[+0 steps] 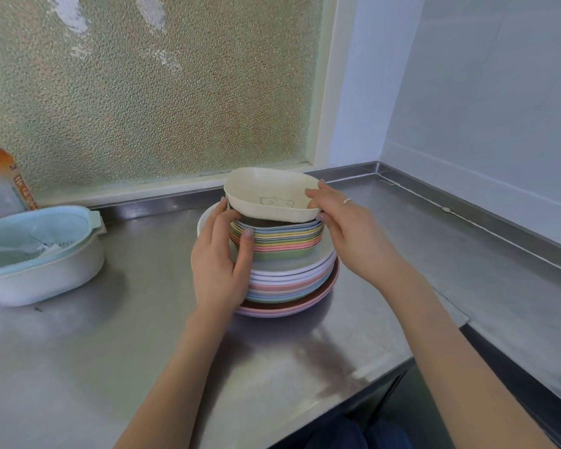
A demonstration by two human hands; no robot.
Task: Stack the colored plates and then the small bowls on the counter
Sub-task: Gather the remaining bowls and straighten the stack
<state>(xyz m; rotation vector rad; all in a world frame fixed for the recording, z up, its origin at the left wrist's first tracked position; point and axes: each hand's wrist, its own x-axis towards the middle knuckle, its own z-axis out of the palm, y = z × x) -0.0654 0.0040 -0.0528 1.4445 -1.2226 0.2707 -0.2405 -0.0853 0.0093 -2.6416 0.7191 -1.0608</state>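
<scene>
Counter [305, 361] is shiny scratched metal; bowls [282, 241] and plates [292, 280] look matt plastic; window [149, 85] is bumpy glass.

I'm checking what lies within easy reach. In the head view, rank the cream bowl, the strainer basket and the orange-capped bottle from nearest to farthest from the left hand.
1. Cream bowl: touched by the left hand, atop the stack.
2. Strainer basket: off to the left on the counter.
3. Bottle: behind the basket, at the far left edge.

a pale blue strainer basket [36, 251] sits left, an orange-labelled bottle [0, 183] behind it by the frosted window [149, 85].
</scene>
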